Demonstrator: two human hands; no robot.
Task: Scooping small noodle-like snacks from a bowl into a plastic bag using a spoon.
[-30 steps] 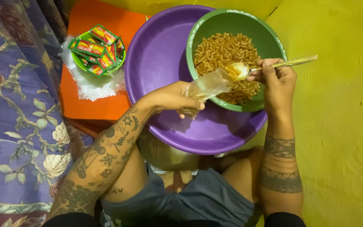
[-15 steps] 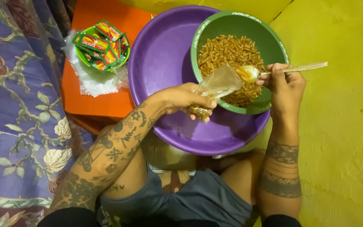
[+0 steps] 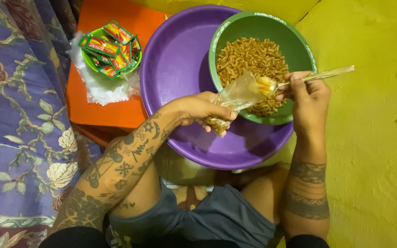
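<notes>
over the green bowl (image 3: 299, 50), the right hand (image 3: 306, 98) has brought the loaded spoon (image 3: 299, 80) to the small clear bag (image 3: 237, 94); the left hand (image 3: 205, 110) pinches the bag, now part filled.

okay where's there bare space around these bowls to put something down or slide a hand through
Bare patches: the wide purple plastic basin floor left of the green bowl of small pasta pieces; the orange surface below the white cloth; the yellow floor at right. Crowded: over the green bowl, where the left hand holds a clear plastic bag and the right hand a spoon.

Small green bowl (image 3: 88, 62) of red-green sachets (image 3: 111, 48), perhaps seasoning, on orange stool (image 3: 102, 115).
</notes>
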